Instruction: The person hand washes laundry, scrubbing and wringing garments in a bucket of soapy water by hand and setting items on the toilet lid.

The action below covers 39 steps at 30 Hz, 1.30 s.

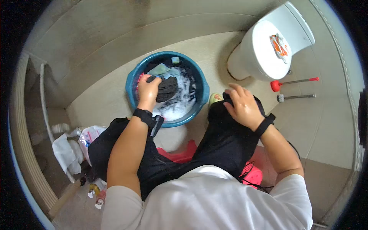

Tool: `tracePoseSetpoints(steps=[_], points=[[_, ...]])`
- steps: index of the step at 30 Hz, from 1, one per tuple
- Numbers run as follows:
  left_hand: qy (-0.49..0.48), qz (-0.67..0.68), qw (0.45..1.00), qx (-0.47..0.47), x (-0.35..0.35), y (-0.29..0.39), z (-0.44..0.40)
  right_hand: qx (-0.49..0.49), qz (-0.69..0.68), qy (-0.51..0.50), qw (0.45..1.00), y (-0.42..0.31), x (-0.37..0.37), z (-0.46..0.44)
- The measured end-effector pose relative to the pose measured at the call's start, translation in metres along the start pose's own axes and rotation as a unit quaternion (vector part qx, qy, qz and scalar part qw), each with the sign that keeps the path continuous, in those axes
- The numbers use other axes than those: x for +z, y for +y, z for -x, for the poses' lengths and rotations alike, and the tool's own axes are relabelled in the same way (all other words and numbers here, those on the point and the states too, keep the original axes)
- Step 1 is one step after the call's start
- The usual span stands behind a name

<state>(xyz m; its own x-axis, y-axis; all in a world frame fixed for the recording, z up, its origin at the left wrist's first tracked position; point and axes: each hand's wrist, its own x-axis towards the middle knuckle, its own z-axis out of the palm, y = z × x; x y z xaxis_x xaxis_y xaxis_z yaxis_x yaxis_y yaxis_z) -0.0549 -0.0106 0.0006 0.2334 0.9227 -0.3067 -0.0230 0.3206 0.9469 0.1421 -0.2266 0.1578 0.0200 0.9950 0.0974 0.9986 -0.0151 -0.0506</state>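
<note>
A blue basin [206, 92] on the floor holds soapy water with white foam [172, 111] and several wet clothes. Over its left side, my left hand [148, 91] grips a dark cloth [167, 89] that hangs in a bunch above the suds. A light green cloth [159, 69] lies behind it, near the basin's far side. My right hand [241, 104] is over my right knee, outside the basin, with its fingers apart and nothing in them.
A white toilet [264, 50] with an orange and white packet [279, 46] on its lid stands at the upper right. Beside it lie a red plunger [275, 86] and a brush [281, 98]. Bottles [94, 188] and a plastic bag [89, 138] are at lower left.
</note>
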Motion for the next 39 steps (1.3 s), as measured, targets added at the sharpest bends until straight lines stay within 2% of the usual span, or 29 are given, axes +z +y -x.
tracePoseSetpoints(steps=[3, 5, 7, 9, 10, 11, 12, 13, 14, 15, 17, 18, 19, 20, 21, 22, 23, 24, 25, 27, 29, 31, 32, 33, 35, 36, 37, 38, 39], points=[[-0.01, 0.043, 0.999, -0.017, 0.0, 0.007, 0.002, -0.016, -0.022, 0.034, 0.999, -0.001, -0.015, -0.027], [-0.022, 0.133, 0.988, -0.069, 0.0, 0.007, -0.001, -0.027, -0.031, 0.051, 0.998, -0.002, -0.016, -0.048], [-0.029, 0.14, 0.987, -0.068, -0.002, 0.011, -0.005, -0.014, -0.093, 0.079, 0.992, -0.005, -0.008, -0.07], [-0.036, 0.209, 0.972, -0.103, -0.002, 0.017, -0.005, 0.0, -0.146, 0.045, 0.988, -0.002, 0.014, -0.09], [-0.045, 0.228, 0.964, -0.128, -0.001, 0.035, 0.005, 0.097, -0.289, -0.019, 0.952, -0.004, 0.029, -0.098], [-0.042, 0.227, 0.965, -0.125, -0.001, 0.04, 0.007, 0.19, -0.422, -0.084, 0.882, -0.009, 0.042, -0.105], [-0.061, 0.253, 0.956, -0.134, -0.002, 0.043, 0.007, 0.256, -0.536, -0.108, 0.797, -0.016, 0.055, -0.109], [-0.078, 0.278, 0.946, -0.145, -0.004, 0.044, 0.007, 0.317, -0.637, -0.132, 0.691, -0.023, 0.066, -0.113], [-0.086, 0.286, 0.942, -0.151, -0.005, 0.043, 0.005, 0.326, -0.683, -0.148, 0.637, -0.03, 0.073, -0.116], [-0.08, 0.286, 0.943, -0.151, -0.006, 0.042, 0.004, 0.336, -0.7, -0.152, 0.612, -0.037, 0.08, -0.118], [-0.118, 0.291, 0.924, -0.22, -0.005, 0.04, 0.003, 0.288, -0.764, -0.13, 0.562, -0.052, 0.085, -0.121], [-0.123, 0.297, 0.914, -0.247, -0.005, 0.034, -0.001, 0.289, -0.764, -0.135, 0.561, -0.055, 0.087, -0.123], [-0.119, 0.298, 0.914, -0.249, -0.005, 0.036, 0.003, 0.291, -0.791, -0.115, 0.526, -0.057, 0.09, -0.124], [-0.115, 0.275, 0.931, -0.21, -0.003, 0.042, 0.01, 0.293, -0.816, -0.094, 0.49, -0.059, 0.092, -0.125], [-0.112, 0.251, 0.946, -0.169, -0.001, 0.048, 0.017, 0.294, -0.817, -0.097, 0.487, -0.059, 0.098, -0.125], [-0.086, 0.218, 0.963, -0.13, 0.004, 0.051, 0.022, 0.305, -0.828, -0.125, 0.454, -0.06, 0.102, -0.126], [-0.084, 0.217, 0.964, -0.132, 0.006, 0.047, 0.023, 0.315, -0.837, -0.153, 0.421, -0.06, 0.105, -0.128], [-0.059, 0.08, 0.995, -0.005, 0.008, 0.04, 0.023, 0.349, -0.831, -0.168, 0.399, -0.062, 0.108, -0.128], [-0.033, -0.06, 0.99, 0.121, 0.01, 0.035, 0.025, 0.349, -0.832, -0.17, 0.397, -0.061, 0.11, -0.129], [-0.012, -0.139, 0.954, 0.264, 0.016, 0.053, 0.043, 0.357, -0.817, -0.244, 0.383, -0.058, 0.115, -0.134], [-0.033, -0.189, 0.918, 0.348, 0.014, 0.048, 0.043, 0.347, -0.796, -0.301, 0.394, -0.055, 0.113, -0.141], [-0.059, -0.21, 0.879, 0.425, 0.016, 0.046, 0.049, 0.379, -0.727, -0.365, 0.441, -0.048, 0.116, -0.146], [-0.084, -0.209, 0.875, 0.429, 0.016, 0.045, 0.051, 0.36, -0.689, -0.411, 0.477, -0.044, 0.109, -0.148], [-0.111, -0.207, 0.871, 0.432, 0.017, 0.043, 0.053, 0.36, -0.688, -0.413, 0.476, -0.041, 0.114, -0.149], [-0.128, -0.203, 0.868, 0.434, 0.017, 0.031, 0.054, 0.34, -0.611, -0.508, 0.502, -0.034, 0.132, -0.152], [-0.144, -0.233, 0.865, 0.421, 0.016, 0.025, 0.053, 0.319, -0.602, -0.539, 0.495, -0.03, 0.14, -0.151], [-0.163, -0.259, 0.858, 0.412, 0.017, 0.019, 0.051, -0.045, -0.639, -0.481, 0.599, -0.006, 0.203, -0.136], [-0.171, -0.27, 0.861, 0.396, 0.018, 0.011, 0.047, -0.369, -0.366, -0.34, 0.783, -0.004, 0.178, -0.15], [-0.216, -0.287, 0.855, 0.375, 0.016, 0.011, 0.042, -0.344, -0.411, -0.244, 0.808, 0.002, 0.207, -0.134]])
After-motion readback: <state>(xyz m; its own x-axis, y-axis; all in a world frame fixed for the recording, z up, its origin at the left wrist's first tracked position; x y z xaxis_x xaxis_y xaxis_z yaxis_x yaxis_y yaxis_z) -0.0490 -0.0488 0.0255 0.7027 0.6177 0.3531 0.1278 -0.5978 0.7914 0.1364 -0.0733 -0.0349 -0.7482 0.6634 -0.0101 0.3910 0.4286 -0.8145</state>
